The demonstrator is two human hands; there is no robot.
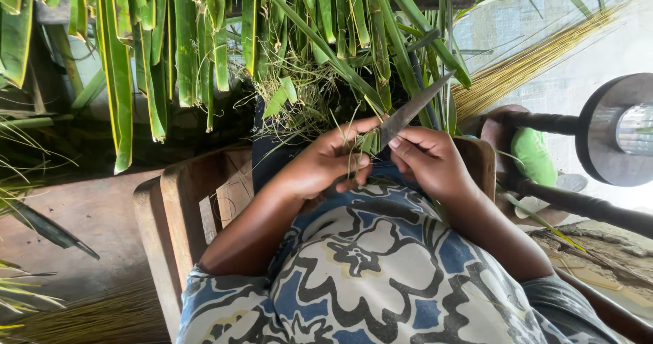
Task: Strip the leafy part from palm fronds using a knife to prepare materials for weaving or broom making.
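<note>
My left hand (325, 164) pinches a thin green palm leaf strip (366, 142) between thumb and fingers. My right hand (427, 159) grips the handle of a knife, whose grey blade (412, 109) points up and to the right. The blade's base rests against the strip where both hands meet. Long green palm leaflets (204, 51) hang above the hands, with a tangle of thin green shavings (299, 92) just behind them. Both hands hover over my lap, covered in blue, white and black patterned cloth (381, 262).
A wooden chair (183, 208) frames my lap at left. A bundle of yellow leaf ribs (537, 58) lies on the floor at upper right. A dark round wooden stand (605, 129) and a green sandal (534, 155) are at right.
</note>
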